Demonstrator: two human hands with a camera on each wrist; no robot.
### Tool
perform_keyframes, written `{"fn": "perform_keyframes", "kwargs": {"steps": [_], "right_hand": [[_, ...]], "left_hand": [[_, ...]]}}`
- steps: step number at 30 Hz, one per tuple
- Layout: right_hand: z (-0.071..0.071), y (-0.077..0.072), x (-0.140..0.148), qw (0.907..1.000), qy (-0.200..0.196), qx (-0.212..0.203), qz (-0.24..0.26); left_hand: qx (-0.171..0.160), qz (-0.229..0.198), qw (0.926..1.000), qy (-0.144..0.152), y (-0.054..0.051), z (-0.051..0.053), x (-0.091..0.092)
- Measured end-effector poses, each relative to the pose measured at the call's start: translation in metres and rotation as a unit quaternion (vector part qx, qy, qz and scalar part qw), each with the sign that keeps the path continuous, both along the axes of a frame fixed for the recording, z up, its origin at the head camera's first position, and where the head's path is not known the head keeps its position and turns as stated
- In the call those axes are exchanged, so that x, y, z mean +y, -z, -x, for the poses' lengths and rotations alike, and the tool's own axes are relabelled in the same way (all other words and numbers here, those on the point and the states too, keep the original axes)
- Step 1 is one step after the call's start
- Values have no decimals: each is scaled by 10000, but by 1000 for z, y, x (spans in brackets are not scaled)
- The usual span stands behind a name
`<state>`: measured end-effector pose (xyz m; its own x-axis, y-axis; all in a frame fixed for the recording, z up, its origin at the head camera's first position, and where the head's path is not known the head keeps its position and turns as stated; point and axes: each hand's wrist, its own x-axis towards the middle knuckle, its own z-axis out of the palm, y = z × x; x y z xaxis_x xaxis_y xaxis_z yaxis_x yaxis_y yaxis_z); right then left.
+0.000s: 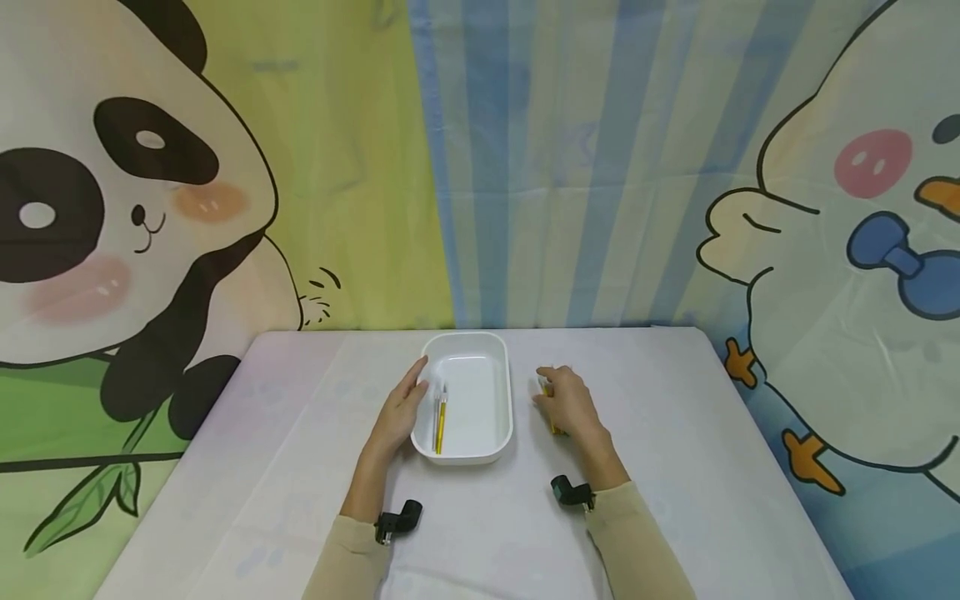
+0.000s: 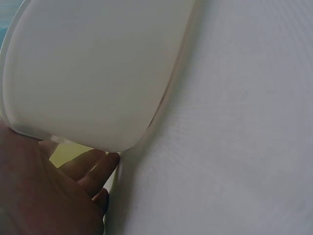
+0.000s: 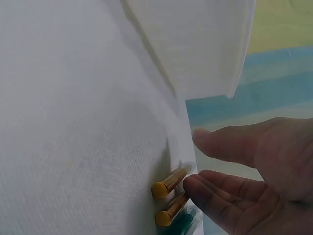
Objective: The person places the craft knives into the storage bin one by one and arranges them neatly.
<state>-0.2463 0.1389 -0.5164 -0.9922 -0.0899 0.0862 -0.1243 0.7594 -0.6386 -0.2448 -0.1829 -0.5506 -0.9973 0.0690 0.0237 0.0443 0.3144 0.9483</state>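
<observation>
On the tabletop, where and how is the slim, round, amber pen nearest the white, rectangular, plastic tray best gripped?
Probably mid-barrel, from above with the right hand, thumb on the side facing the tray, fingertips opposite. The amber pen is slim and lies flat; its tray side looks free, while a second amber pen lies close on the other.

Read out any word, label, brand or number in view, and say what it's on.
No text can be read anywhere.
White tray: no lettering shows.
Pens in the tray: any print too small to read.
Gold-ended pens by the right hand: no legible print.
Backdrop: cartoons and faint marks, nothing legible.
</observation>
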Motion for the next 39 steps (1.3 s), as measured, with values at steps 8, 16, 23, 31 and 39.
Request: {"fn": "perform_keyframes", "kwargs": {"steps": [8,16,23,31,39], "right_hand": [[-1,-1,-5,9998,61,-153,-88],[-1,5,-10,9994,-243,39,-225],[-4,5,-16,9968,-642,-12,-482],[-3,4,-20,9941,-822,-238,-660],[-4,2,-19,9946,-698,-570,-515]], "left_hand": [[43,61,10000,9,2,2,-1],[50,85,9999,21,0,1,-1],[36,36,10000,33,0,1,-1],[72,84,9999,24,-2,2,-1],[34,58,10000,-8,-1,1,0]]}}
